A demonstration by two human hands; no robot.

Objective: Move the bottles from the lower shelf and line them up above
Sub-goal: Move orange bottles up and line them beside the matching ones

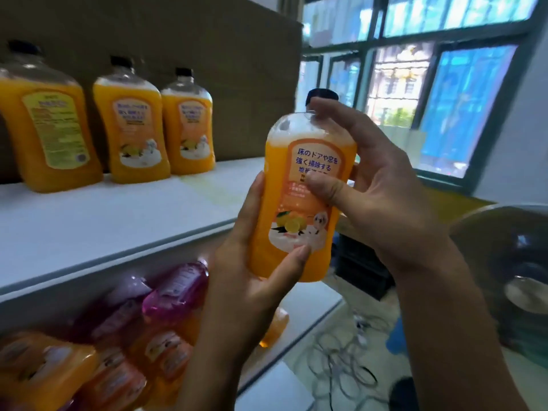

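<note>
Orange bottle (302, 203), upright in mid-air just right of the upper shelf (112, 221), is clasped by both hands: left hand (255, 280) cupping its base, right hand (376, 185) wrapping its neck (mid-transfer, I judge). Next: stand it right of the three bottles (124, 120) there.

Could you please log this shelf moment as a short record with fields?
held item: orange plastic bottle with black cap, upright, label toward camera
left hand: grips the bottle's lower body
right hand: grips its upper body and neck
white upper shelf: three matching orange bottles standing in a row at the back
lower shelf: pink bottles and orange bottles lying down
behind the row: brown cardboard box
</note>
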